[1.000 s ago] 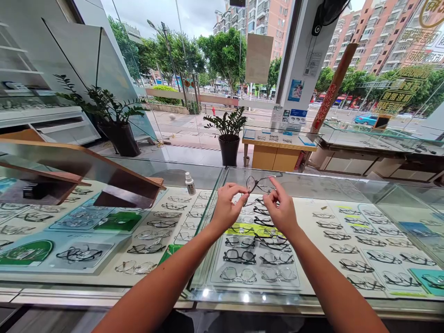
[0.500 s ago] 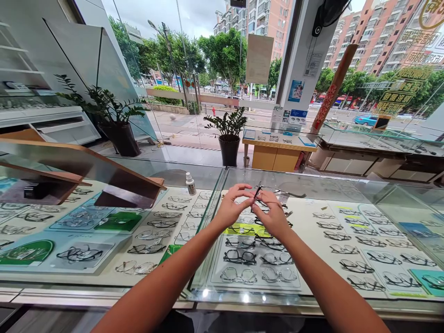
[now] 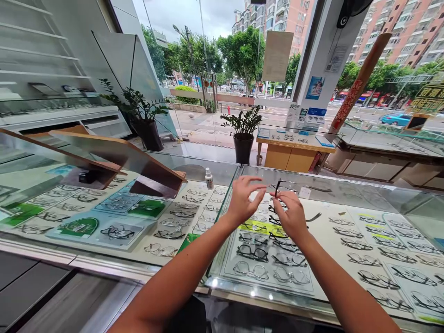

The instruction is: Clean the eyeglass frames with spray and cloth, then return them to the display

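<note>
Over the glass counter, my right hand (image 3: pixel 290 212) pinches a pair of dark-framed eyeglasses (image 3: pixel 278 188) between thumb and fingers. The front of the frame is turned nearly edge-on, and the dark temple arms stick out to the right past the hand. My left hand (image 3: pixel 246 200) is just to the left, off the eyeglasses, with its fingers and thumb apart and nothing in them. Beneath both hands, rows of eyeglasses (image 3: pixel 252 252) lie inside the display case (image 3: pixel 225 283), some on a yellow-green strip. My hands cover part of those rows.
A small white bottle (image 3: pixel 208 178) stands on the counter left of my hands. Farther left is a tilted wooden-edged stand (image 3: pixel 152 173). Beyond the counter are a potted plant (image 3: pixel 243 138) and a wooden display table (image 3: pixel 294 155) by the window.
My left hand has come away from the eyeglasses and its fingers have opened. My right hand still holds them. The camera view has turned left, so the scene sits farther right.
</note>
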### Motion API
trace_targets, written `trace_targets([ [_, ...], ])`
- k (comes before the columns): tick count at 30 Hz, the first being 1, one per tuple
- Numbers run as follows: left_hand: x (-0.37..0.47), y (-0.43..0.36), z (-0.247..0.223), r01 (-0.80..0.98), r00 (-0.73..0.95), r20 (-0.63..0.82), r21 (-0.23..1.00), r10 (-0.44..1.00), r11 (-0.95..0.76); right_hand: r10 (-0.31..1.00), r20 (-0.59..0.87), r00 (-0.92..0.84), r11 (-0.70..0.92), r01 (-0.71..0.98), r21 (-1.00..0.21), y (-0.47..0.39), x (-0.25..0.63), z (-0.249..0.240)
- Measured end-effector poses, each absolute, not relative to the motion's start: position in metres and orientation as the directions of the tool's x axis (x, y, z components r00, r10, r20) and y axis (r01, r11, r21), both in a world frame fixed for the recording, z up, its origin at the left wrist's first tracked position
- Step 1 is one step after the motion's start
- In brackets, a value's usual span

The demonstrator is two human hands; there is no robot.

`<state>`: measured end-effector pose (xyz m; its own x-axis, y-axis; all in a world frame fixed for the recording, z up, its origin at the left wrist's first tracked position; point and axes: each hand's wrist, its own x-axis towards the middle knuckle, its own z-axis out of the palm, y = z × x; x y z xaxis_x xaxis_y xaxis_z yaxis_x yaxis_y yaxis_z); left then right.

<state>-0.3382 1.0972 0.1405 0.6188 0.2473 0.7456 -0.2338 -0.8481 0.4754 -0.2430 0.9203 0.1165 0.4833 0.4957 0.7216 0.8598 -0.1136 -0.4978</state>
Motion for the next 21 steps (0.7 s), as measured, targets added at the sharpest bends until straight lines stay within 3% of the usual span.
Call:
trace_targets([
  [2,-0.335,1.117,0.141,-0.074,0.435,0.800,0.489,0.413,-0.869,0.484,0.733,0.477,-0.120,0.866,-0.485,0.917,-0.240,0.118],
  [5,-0.329,1.161,0.135,0.116,0.123,0.730,0.662,0.672,-0.741,0.479,0.742,0.470,-0.158,0.877,-0.454,0.913,-0.234,0.122],
  [7,-0.325,1.191,0.126,0.157,0.088,0.599,0.781,0.796,-0.605,0.479,0.744,0.467,-0.196,0.882,-0.428,0.910,-0.230,0.124],
  [9,-0.322,1.217,0.114,0.194,0.157,0.382,0.892,0.911,-0.408,0.485,0.742,0.463,-0.221,0.886,-0.408,0.908,-0.227,0.125],
  [12,-0.320,1.240,0.096,0.224,0.225,0.222,0.936,0.949,-0.272,0.502,0.724,0.473,-0.244,0.881,-0.406,0.906,-0.225,0.126],
  [15,-0.320,1.248,0.085,0.229,0.280,0.167,0.945,0.946,-0.234,0.519,0.691,0.503,-0.258,0.863,-0.434,0.905,-0.224,0.127],
  [21,-0.316,1.225,0.104,0.089,0.343,0.321,0.924,0.883,-0.371,0.475,0.681,0.557,-0.187,0.820,-0.541,0.904,-0.224,0.134],
])
